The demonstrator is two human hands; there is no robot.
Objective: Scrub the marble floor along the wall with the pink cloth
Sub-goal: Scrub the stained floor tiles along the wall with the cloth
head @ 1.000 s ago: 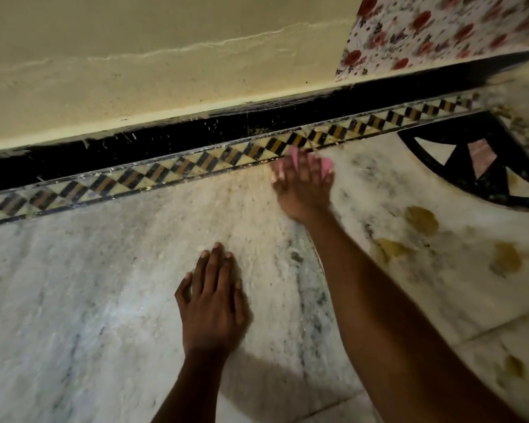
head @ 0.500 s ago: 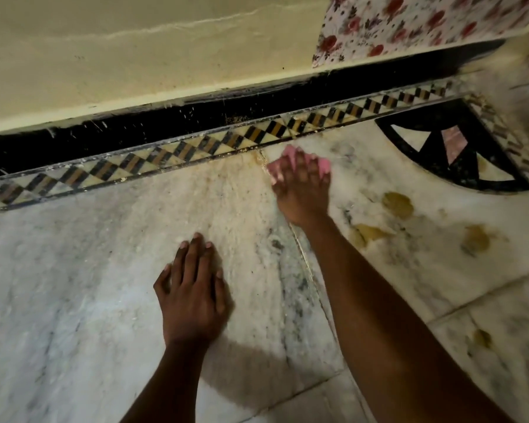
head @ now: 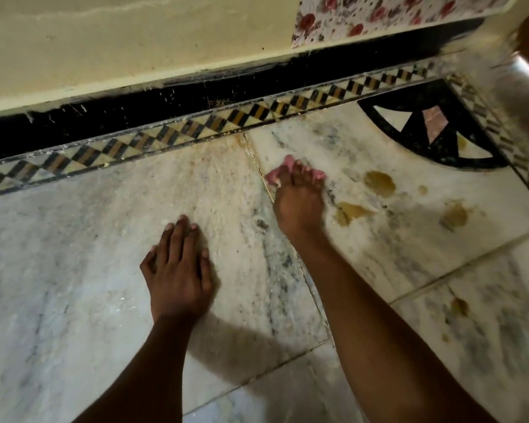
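My right hand [head: 298,199] presses a small pink cloth [head: 272,177] onto the white marble floor [head: 104,233], fingers curled over it so only its edges show. The cloth sits on a slab joint, a hand's length below the checkered border strip [head: 196,131] that runs along the cream wall [head: 135,47]. My left hand [head: 177,270] lies flat on the marble, palm down, fingers together, holding nothing.
Brownish-yellow stains [head: 379,183] dot the marble just right of the cloth. A black skirting band [head: 165,102] runs under the wall. A black inlay quarter-circle [head: 434,132] fills the right corner. Floral fabric [head: 379,13] hangs at the top right.
My right hand has drawn the pink cloth back from the checkered border toward me along the slab joint. The left hand stays planted on the marble.
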